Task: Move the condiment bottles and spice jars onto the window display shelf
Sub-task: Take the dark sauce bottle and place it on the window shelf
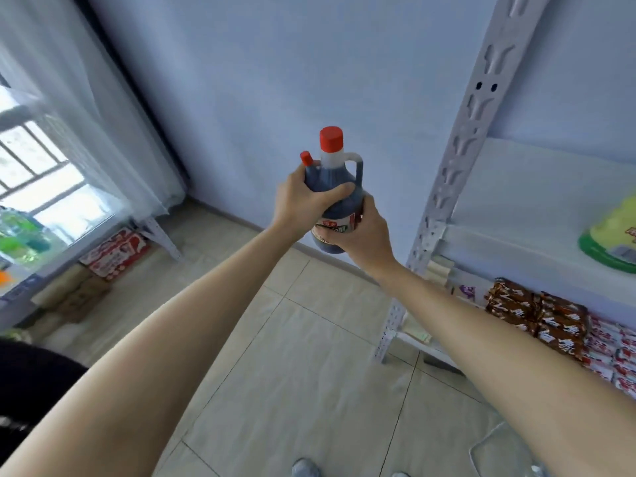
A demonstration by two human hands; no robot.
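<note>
A large dark sauce bottle (339, 187) with a red cap, a side handle and a red-and-white label is held up in front of me, away from any shelf. My left hand (303, 201) grips its upper body; behind that hand a smaller bottle with a red cap (306, 159) pokes up, mostly hidden. My right hand (364, 232) grips the big bottle's lower part around the label. The window display shelf (24, 280) lies at the far left under the window, blurred.
A white metal rack (471, 132) stands at the right, with snack packets (537, 315) on a lower shelf and a green-rimmed package (612, 239) above. Cardboard boxes (113, 253) sit on the tiled floor by the window. A sheer curtain (86, 115) hangs at left.
</note>
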